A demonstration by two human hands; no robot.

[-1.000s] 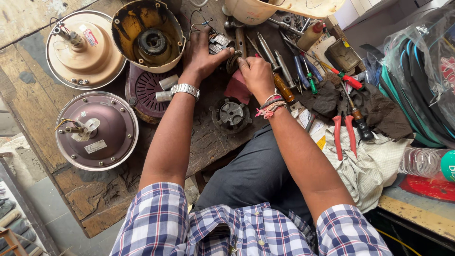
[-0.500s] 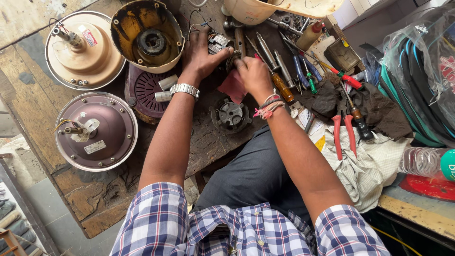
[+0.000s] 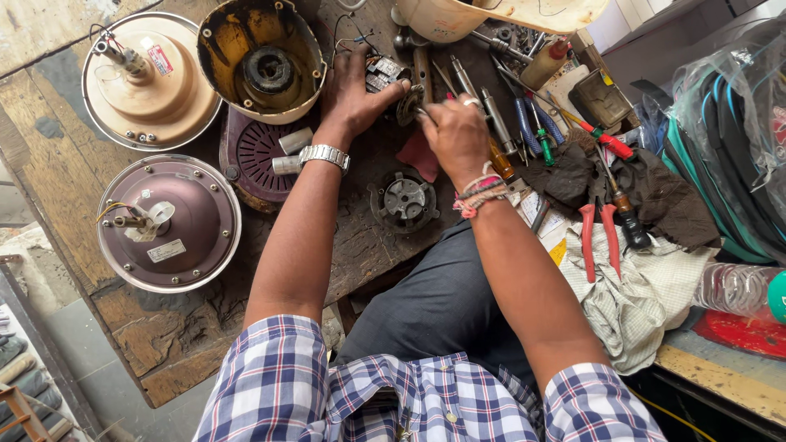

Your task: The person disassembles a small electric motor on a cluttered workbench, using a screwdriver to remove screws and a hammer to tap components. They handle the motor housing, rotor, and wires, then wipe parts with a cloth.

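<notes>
Nearest, a round grey metal motor core (image 3: 404,199) lies on the worn wooden bench (image 3: 164,344). Beyond, the right hand (image 3: 455,135) closes around a thin tool; the left hand (image 3: 354,92), fingers curled, steadies a small metal part (image 3: 407,106). Prying seems underway, needing steady pressure.

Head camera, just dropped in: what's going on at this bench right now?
A person seated at a worn wooden workbench has both hands on a small metal part among scattered tools. The left hand steadies it; the right hand works at it, grip unclear. A round motor core lies just below the hands. Ceiling-fan housings sit to the left: a cream one, a maroon one, and a rusty open shell. Red-handled pliers rest on a cloth at right.
</notes>
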